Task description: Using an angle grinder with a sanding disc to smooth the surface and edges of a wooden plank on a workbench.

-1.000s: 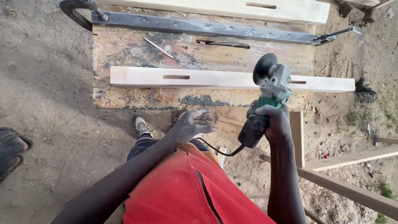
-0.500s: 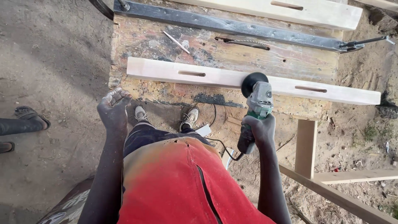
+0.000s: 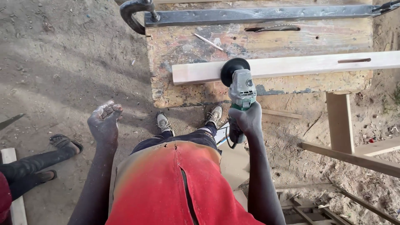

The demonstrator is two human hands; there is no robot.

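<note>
Left hand: the left hand (image 3: 104, 121) hangs free over the dirt, dusty, fingers loosely curled, holding nothing.
Right hand: the right hand (image 3: 246, 118) is wrapped tight round the dark rear body of the angle grinder (image 3: 239, 93).
Grinder: its black disc (image 3: 233, 71) sits on the near edge of the pale wooden rail (image 3: 291, 66), close to the rail's left end; I'd call it a dense, rigid tool, best gripped by the body, well behind the disc.
Rail: lies flat across the stained workbench (image 3: 187, 43), a slot (image 3: 354, 61) cut toward its right; stiff, light timber by the look.
Beyond: a long black bar clamp (image 3: 250, 16) along the bench's far edge.
Off to the left: another person's sandalled foot (image 3: 64, 142).
</note>
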